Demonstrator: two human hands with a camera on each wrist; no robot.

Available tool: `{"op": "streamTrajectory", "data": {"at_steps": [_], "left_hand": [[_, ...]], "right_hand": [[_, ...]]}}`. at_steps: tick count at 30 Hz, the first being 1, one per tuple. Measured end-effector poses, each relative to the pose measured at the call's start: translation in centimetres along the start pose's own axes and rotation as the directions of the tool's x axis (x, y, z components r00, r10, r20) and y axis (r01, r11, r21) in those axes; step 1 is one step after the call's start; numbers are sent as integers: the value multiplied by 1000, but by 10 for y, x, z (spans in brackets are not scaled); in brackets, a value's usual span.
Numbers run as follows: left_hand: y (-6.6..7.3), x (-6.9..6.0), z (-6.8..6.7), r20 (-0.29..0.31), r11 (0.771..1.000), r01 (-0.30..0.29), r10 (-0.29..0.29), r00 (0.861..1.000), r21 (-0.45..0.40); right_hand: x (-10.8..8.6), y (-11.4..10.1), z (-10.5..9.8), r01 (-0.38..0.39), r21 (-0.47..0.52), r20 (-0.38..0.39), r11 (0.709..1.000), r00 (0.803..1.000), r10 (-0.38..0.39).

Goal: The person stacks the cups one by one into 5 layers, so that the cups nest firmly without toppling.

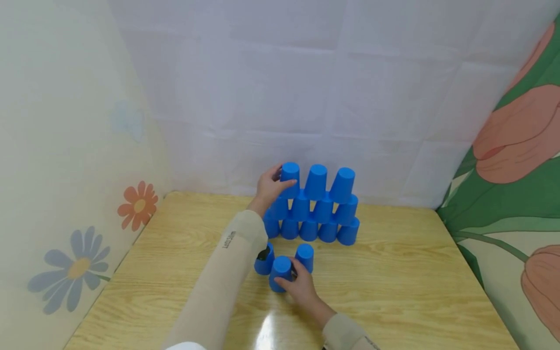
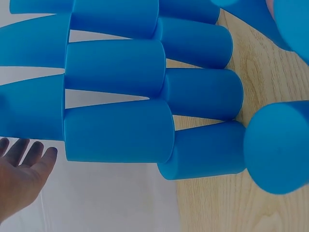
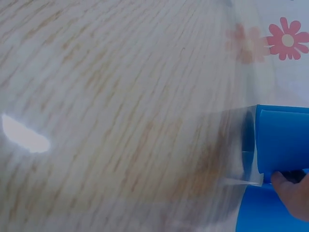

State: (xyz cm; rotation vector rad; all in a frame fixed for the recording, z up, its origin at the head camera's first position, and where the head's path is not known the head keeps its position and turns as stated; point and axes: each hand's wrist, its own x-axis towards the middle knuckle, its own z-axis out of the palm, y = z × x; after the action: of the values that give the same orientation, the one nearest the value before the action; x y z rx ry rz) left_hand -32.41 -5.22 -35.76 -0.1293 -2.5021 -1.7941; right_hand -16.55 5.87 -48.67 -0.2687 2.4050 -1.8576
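Blue plastic cups stand upside down in a three-row stacked wall at the back of the table. My left hand is at the top-left cup, thumb in front and fingers at its outer side. In the left wrist view, the fingers look spread and fairly straight beside that cup. Nearer me, my right hand holds an upside-down blue cup between thumb and fingers. The right wrist view shows the thumb against its side; the other fingers are mostly hidden.
Two more upside-down cups stand just behind the held one: a left cup, partly covered by my left sleeve, and a right cup. The wooden table meets a white cloth backdrop. Flower-printed walls flank both sides.
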Motion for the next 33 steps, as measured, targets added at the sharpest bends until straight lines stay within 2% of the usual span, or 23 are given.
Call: {"op": "streamTrajectory", "data": {"at_steps": [4, 8, 16, 22, 28, 33], "left_hand": [[-1, -2, -4, 0, 1000, 2, -2, 1000, 10], [-5, -4, -9, -2, 1000, -3, 3, 1000, 25], [-11, -14, -21, 20, 996, -90, 90, 996, -13], [-19, -25, -24, 24, 991, -137, 137, 990, -8], [-30, -39, -27, -22, 988, -153, 153, 988, -15], [-40, -52, -28, -50, 991, -133, 132, 990, -16]], "right_hand": [[-6, -20, -3, -2, 13, 22, 1000, 1000, 2], [-7, -29, -8, 13, 23, 53, 1000, 999, -15], [-5, -41, -27, 73, 2, 109, 997, 991, -73], [-3, -53, -45, 113, -58, 102, 992, 989, -106], [7, -48, -62, 145, -49, 120, 988, 983, -139], [17, -38, -74, 197, -74, 122, 978, 975, -187]]}}
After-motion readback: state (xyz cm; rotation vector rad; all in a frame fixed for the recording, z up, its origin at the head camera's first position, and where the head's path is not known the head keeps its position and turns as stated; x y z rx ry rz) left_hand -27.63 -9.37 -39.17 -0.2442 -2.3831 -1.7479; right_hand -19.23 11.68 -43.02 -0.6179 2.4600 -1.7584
